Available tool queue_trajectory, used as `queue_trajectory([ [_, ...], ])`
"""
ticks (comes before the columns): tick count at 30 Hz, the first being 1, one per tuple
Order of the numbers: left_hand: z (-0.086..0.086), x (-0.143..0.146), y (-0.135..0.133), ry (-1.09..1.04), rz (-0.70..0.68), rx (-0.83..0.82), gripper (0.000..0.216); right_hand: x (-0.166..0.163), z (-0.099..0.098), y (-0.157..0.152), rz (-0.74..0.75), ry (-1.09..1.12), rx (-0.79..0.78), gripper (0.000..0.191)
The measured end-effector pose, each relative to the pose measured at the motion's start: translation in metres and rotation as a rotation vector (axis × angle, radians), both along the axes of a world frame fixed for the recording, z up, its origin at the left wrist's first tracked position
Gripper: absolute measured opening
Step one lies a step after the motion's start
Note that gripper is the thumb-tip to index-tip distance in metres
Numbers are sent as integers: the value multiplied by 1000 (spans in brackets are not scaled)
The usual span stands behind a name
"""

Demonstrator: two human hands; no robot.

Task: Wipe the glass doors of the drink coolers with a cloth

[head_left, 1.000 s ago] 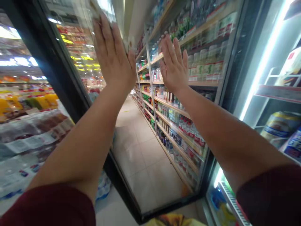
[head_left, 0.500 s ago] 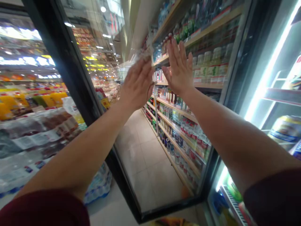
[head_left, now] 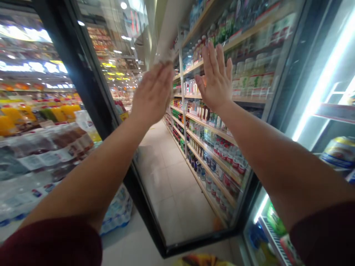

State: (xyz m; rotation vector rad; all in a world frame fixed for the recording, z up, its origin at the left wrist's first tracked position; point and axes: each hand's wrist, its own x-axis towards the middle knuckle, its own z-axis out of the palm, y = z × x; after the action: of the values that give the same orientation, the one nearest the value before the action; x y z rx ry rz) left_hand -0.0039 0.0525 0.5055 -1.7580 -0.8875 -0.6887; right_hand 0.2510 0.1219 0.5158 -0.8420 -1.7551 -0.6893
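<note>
Right hand point(head_left: 217, 83): fingers straight, lightly spread, thumb out; seems to lie flat on the glass point(head_left: 177, 210).

Left hand point(head_left: 152, 92): just left of it and slightly lower, fingers pressed together, blurred. Palm hidden; can't tell whether anything thin is under it. It appears to be at the glass too.

Judgement on handling: left palm flat, pressure even, full finger length in use; right fingers lightly spread make a good steadying brace. Keep both pushes gentle, since the door looks free to swing. Leave a gap between the hands so they don't collide.

Glass spreads around and below both sets of fingers. Black frame point(head_left: 148, 214) runs left of the left fingers and well below them. Shelves point(head_left: 212, 129) of bottles show in the glass, below the right fingers. Lit fridge, with a can point(head_left: 340, 151), well right of the right fingers.
</note>
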Motion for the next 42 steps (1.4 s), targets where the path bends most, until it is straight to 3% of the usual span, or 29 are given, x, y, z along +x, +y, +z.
queue_trajectory([
  [2, 4, -15, 4, -183, -27, 249, 62, 0, 0, 1, 9, 0, 17, 75],
  [4, -8, -17, 5, -315, -57, 330, 62, -1, 0, 1, 9, -6, 41, 76],
  [5, -19, -12, 3, -302, -56, 248, 63, -1, -1, 0, 5, -8, 50, 77],
  [8, -52, 7, -14, -69, -49, -206, 60, -1, -1, 0, 0, -5, 70, 81],
  [9, -58, 10, -21, -38, -21, -249, 59, -1, -1, 0, 5, -2, 75, 81],
  [10, -60, 10, -27, -45, 8, -232, 58, -1, -1, 0, 13, 0, 78, 81],
  [13, -59, -1, -35, -268, 91, 73, 60, -2, 0, 3, 41, 27, 62, 71],
  [15, -63, -6, -36, -376, 93, 178, 62, -2, 0, 4, 59, 38, 50, 67],
  [19, -80, 1, -37, -85, 71, -38, 58, -1, -4, 4, 93, 2, 73, 76],
  [22, -71, -2, -41, -23, 111, -67, 56, 0, -6, 4, 105, -2, 93, 77],
  [25, -59, -7, -43, -273, 132, 84, 60, 0, -7, 5, 86, -4, 95, 77],
  [27, -66, -1, -43, -365, 141, 135, 63, 0, -6, 4, 69, -8, 89, 76],
  [29, -81, 9, -43, -284, 140, 101, 65, 0, -7, 4, 63, -5, 105, 76],
  [32, -93, 17, -43, 38, 137, -29, 65, 0, -9, 7, 68, 9, 155, 75],
  [34, -83, 12, -45, 50, 169, 18, 62, -1, -9, 10, 70, 11, 166, 74],
  [38, -54, 1, -45, -270, 218, 245, 59, -3, -9, 16, 105, 30, 172, 72],
  [40, -54, 4, -42, -318, 219, 268, 61, -3, -9, 18, 126, 35, 167, 72],
  [42, -60, 9, -40, -188, 207, 198, 63, -3, -10, 19, 139, 38, 166, 74],
])
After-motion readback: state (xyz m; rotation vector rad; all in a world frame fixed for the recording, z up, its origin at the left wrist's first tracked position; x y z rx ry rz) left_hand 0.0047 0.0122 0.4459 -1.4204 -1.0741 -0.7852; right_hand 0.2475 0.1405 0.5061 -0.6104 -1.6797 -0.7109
